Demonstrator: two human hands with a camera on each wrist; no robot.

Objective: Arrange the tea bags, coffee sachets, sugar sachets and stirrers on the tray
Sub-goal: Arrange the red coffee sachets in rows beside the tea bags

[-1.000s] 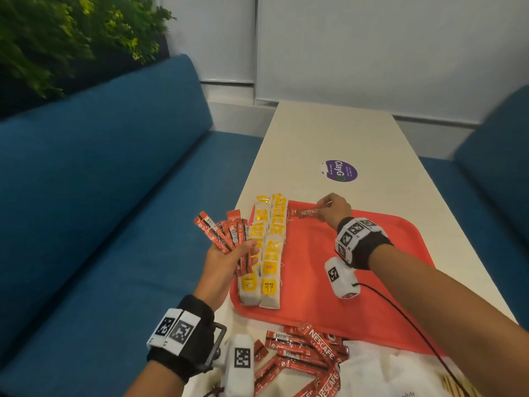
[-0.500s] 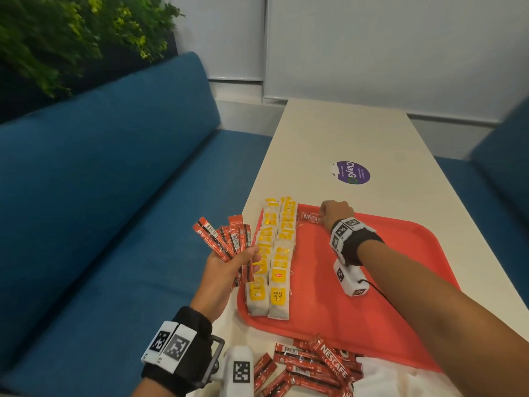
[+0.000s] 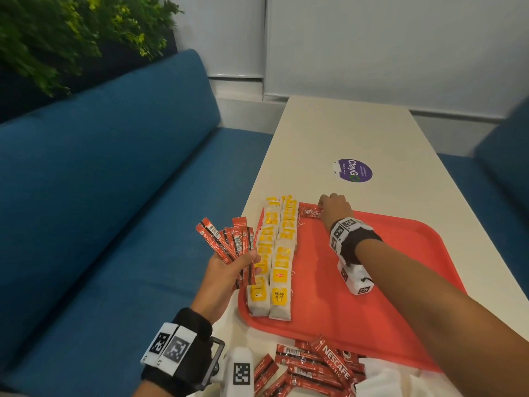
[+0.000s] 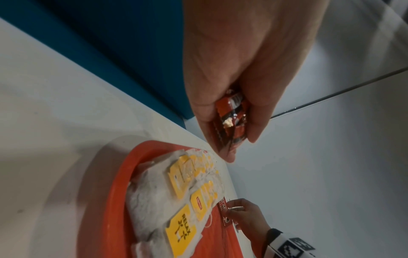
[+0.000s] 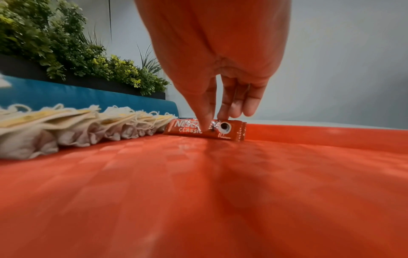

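Red tray sits at the tabletop's near end, tea bags in two rows along its left edge, plenty of bare tray to their right. My right hand pinches one coffee sachet flat at the tray's far edge, just beside the tea bags. My left hand grips a fan of sachets off the tabletop's left edge.

Coffee sachet lowered flat onto tray.
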